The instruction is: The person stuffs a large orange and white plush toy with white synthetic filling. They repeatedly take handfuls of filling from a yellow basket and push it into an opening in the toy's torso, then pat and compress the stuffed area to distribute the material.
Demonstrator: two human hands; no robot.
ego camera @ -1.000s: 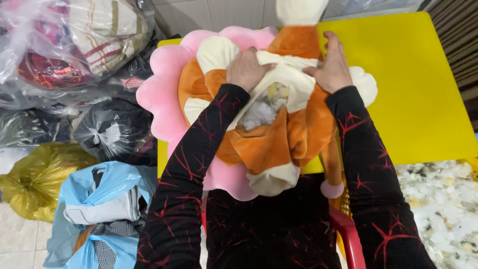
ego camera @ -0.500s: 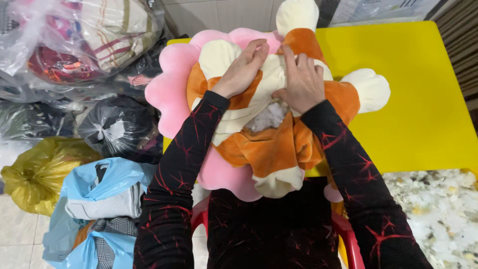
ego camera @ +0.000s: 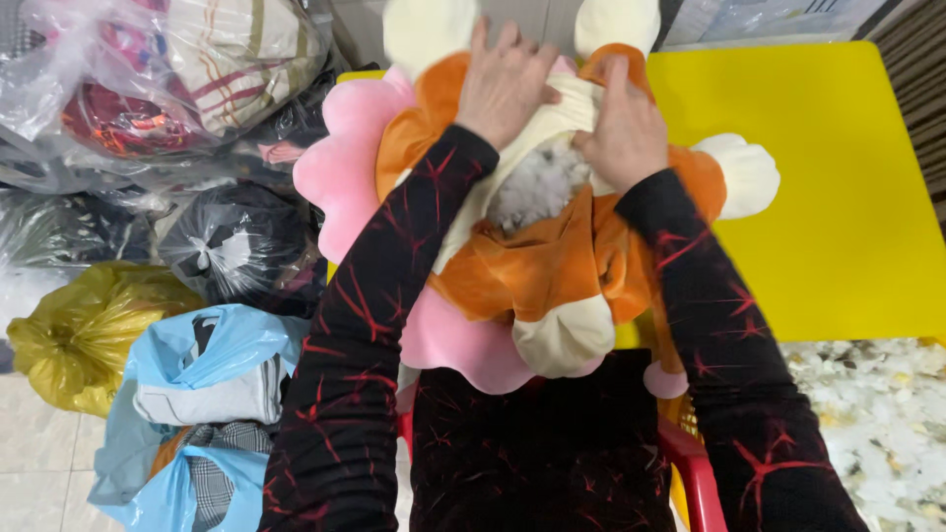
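An orange and cream plush toy (ego camera: 552,266) with a pink petal collar (ego camera: 340,167) lies on a yellow table (ego camera: 838,197) in front of me. An opening in its middle shows white stuffing (ego camera: 537,187). My left hand (ego camera: 505,81) presses and grips the cream fabric at the upper left of the opening. My right hand (ego camera: 626,128) holds the fabric on the opening's right side. Both arms wear black sleeves with red lines.
Clear and black plastic bags (ego camera: 177,79) of textiles pile up at the left, with a yellow bag (ego camera: 84,335) and a blue bag (ego camera: 197,394) of clothes below them. Loose white stuffing (ego camera: 877,424) lies at the lower right. A red chair edge (ego camera: 690,473) is beside me.
Both hands have moved up and away from me along the toy, and the toy has lifted and shifted upward. The opening with stuffing shows wider.
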